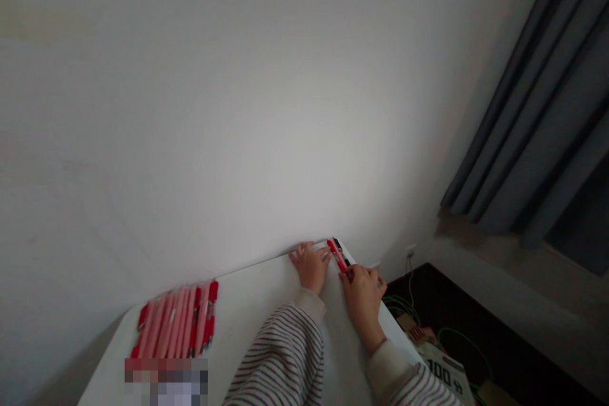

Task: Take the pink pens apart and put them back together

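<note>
Striped sleeves (285, 355) reach across the desk (257, 311) toward its far right corner. There a red pen (337, 256) lies slanted beside a dark item (337, 243), close to the right edge. The right hand (364, 295) appears to pinch the pen's near end; the left hand (313, 268) is open, fingers spread, its tips just beside the far end. With so little desk past it, an outward push could send the pen over onto the floor (431, 295) or the printed box (445, 371). Near the left edge, a row of pens (177, 320) could scatter if a sleeve swept through.
</note>
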`<state>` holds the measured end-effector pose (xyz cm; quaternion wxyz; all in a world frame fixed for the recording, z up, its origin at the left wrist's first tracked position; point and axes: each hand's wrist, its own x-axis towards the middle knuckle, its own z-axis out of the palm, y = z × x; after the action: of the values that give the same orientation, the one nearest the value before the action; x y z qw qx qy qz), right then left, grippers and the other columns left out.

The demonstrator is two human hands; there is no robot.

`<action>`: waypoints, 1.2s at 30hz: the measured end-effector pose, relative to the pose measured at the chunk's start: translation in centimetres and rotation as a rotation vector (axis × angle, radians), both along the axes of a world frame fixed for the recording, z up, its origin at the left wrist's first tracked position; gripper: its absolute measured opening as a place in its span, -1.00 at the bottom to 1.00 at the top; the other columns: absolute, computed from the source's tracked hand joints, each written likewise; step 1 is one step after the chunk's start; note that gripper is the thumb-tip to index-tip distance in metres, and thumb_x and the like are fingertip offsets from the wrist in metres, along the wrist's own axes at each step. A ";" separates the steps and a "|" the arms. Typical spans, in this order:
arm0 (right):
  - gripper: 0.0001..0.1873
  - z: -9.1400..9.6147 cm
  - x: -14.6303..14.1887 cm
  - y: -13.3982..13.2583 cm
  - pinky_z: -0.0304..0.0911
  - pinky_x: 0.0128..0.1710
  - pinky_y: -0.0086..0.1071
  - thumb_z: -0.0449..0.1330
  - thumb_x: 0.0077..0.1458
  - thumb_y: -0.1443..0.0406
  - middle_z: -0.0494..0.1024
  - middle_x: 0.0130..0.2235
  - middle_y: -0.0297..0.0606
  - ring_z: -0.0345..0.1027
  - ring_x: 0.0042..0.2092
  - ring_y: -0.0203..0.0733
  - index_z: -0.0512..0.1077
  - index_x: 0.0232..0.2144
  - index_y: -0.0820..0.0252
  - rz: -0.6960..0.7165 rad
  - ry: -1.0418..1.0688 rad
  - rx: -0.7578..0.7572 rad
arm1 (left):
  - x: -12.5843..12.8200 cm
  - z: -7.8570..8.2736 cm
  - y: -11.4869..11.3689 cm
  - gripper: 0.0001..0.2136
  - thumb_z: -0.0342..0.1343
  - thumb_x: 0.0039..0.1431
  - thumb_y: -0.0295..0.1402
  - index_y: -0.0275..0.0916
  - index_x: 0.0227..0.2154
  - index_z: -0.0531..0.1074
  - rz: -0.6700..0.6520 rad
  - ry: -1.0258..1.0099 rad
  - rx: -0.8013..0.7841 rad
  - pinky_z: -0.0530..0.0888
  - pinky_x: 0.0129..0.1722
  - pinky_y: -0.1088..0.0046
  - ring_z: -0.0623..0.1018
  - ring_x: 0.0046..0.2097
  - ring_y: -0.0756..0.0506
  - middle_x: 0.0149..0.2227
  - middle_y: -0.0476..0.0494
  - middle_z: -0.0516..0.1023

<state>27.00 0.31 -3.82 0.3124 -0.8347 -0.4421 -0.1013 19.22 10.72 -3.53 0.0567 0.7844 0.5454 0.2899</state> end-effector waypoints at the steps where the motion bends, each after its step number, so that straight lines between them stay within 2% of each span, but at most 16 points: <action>1: -0.87 0.0 0.0 0.0 -0.13 -0.04 -0.11 0.12 0.13 0.24 0.54 -0.27 -0.15 0.22 -0.11 0.01 0.43 -0.33 0.15 0.003 0.000 0.002 | 0.0 0.1 0.0 -0.75 0.05 0.11 -0.09 0.17 -0.16 0.49 -0.002 0.000 -0.009 -0.04 0.15 -0.25 0.19 0.16 -0.30 0.08 -0.07 0.38; 10: -0.86 -0.1 0.0 -0.2 -0.08 -0.06 -0.09 0.12 0.13 0.23 0.52 -0.27 -0.15 0.22 -0.12 0.01 0.42 -0.31 0.15 0.009 -0.022 0.024 | -0.4 0.4 -0.2 -0.77 0.08 0.11 -0.14 0.10 -0.17 0.51 -0.018 -0.059 0.003 0.01 0.15 -0.22 0.23 0.13 -0.30 0.05 -0.08 0.40; 14: -0.84 0.1 -0.1 -0.2 0.01 -0.12 -0.15 0.10 0.13 0.24 0.50 -0.25 -0.14 0.21 -0.11 0.03 0.43 -0.27 0.14 0.034 -0.043 0.037 | -1.1 0.5 -0.3 -0.77 0.07 0.13 -0.21 0.05 -0.14 0.50 -0.047 -0.089 -0.002 0.06 0.17 -0.13 0.26 0.13 -0.26 0.03 -0.10 0.42; 19: -0.79 -0.1 -0.6 0.4 0.14 -0.12 -0.23 0.04 0.14 0.34 0.47 -0.22 -0.16 0.26 -0.14 -0.05 0.44 -0.22 0.14 0.249 0.021 0.098 | -2.6 0.8 -0.6 -0.75 0.05 0.16 -0.25 -0.06 -0.12 0.49 -0.070 -0.117 -0.020 0.19 0.17 0.09 0.37 0.05 -0.15 -0.02 -0.13 0.47; 22: -0.75 -0.3 -1.3 1.1 0.16 -0.03 -0.22 0.02 0.12 0.37 0.44 -0.11 -0.14 0.26 -0.06 -0.06 0.43 -0.18 0.17 0.381 0.059 0.159 | -3.9 1.1 -1.1 -0.74 0.06 0.15 -0.28 -0.11 -0.11 0.48 -0.083 -0.126 -0.024 0.29 0.10 0.25 0.43 -0.02 -0.10 -0.08 -0.11 0.51; 25: -0.72 -0.2 -2.4 1.6 0.18 0.01 -0.22 0.00 0.12 0.38 0.44 -0.12 -0.13 0.27 -0.01 -0.06 0.43 -0.16 0.18 0.479 0.089 0.174 | -5.4 1.4 -1.8 -0.75 0.06 0.15 -0.30 -0.14 -0.12 0.47 -0.073 -0.131 -0.025 0.32 0.05 0.33 0.45 -0.05 -0.07 -0.12 -0.09 0.52; 36: -0.67 1.7 -8.3 2.3 0.24 -0.10 -0.36 -0.01 0.11 0.41 0.49 -0.17 -0.23 0.31 -0.08 -0.15 0.44 -0.14 0.10 0.656 0.077 0.038 | -12.1 2.6 -4.2 -0.77 0.03 0.15 -0.34 -0.14 -0.15 0.48 0.111 -0.070 -0.070 0.36 -0.05 0.45 0.47 -0.08 -0.05 -0.15 -0.09 0.54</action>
<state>18.69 2.59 -2.11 0.3602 -0.6451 -0.6733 0.0281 7.13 6.51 -0.89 0.0870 0.7397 0.5958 0.3005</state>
